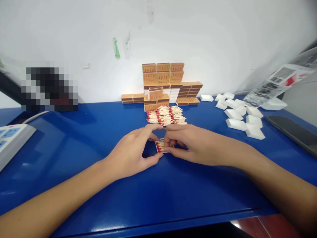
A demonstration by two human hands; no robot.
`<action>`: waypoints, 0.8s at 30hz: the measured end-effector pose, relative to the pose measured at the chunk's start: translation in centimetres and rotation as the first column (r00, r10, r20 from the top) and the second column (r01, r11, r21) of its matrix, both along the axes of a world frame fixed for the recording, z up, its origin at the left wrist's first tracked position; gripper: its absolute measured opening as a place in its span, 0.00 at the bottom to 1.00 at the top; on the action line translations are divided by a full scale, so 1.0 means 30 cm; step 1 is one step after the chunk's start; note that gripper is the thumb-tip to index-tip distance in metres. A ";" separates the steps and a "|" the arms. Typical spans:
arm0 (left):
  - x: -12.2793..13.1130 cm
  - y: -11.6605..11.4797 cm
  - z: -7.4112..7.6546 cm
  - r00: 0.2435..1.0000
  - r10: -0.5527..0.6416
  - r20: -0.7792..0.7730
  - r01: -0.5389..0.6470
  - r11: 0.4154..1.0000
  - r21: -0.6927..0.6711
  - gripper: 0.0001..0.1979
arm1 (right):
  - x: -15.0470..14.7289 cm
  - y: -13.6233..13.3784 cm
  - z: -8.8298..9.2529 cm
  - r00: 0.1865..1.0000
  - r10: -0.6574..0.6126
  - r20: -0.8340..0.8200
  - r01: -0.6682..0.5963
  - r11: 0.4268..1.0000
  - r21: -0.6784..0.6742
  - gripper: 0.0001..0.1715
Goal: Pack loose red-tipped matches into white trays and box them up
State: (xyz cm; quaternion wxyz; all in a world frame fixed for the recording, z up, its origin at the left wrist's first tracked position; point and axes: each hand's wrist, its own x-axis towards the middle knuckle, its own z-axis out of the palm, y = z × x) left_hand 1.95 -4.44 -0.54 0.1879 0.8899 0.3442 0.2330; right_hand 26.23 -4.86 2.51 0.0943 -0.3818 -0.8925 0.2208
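Observation:
A small white matchbox tray (157, 147) with red-headed matches (160, 145) in it rests on the blue table in front of me. My left hand (135, 150) grips the tray's left end, thumb on the near side and fingers on the far side. Over the tray's right part, my right hand (189, 142) is closed, its fingertips pinching down among the matches and hiding that end. Just beyond both hands lies a loose pile of matches (165, 115), most of their red heads pointing left.
Stacked matchboxes (162, 77) stand against the wall behind the pile. Several white trays (236, 124) lie scattered at right, near a clear plastic bag (262, 86) and a dark phone (292, 132). A white power strip (17, 142) sits at the left edge.

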 end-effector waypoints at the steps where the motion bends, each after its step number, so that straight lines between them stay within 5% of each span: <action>1: 0.000 0.000 -0.001 1.000 -0.002 0.002 0.002 1.000 0.003 0.32 | -0.001 0.001 -0.001 1.000 -0.002 0.005 0.002 1.000 0.011 0.08; 14: -0.002 -0.002 -0.001 1.000 -0.018 -0.002 0.018 0.999 0.042 0.32 | 0.004 0.013 -0.015 0.997 0.069 -0.036 -0.066 0.995 0.079 0.09; 24: -0.001 0.002 -0.007 1.000 -0.023 -0.002 0.023 0.998 0.052 0.32 | 0.012 0.030 -0.024 0.999 -0.002 -0.038 0.006 0.993 0.114 0.03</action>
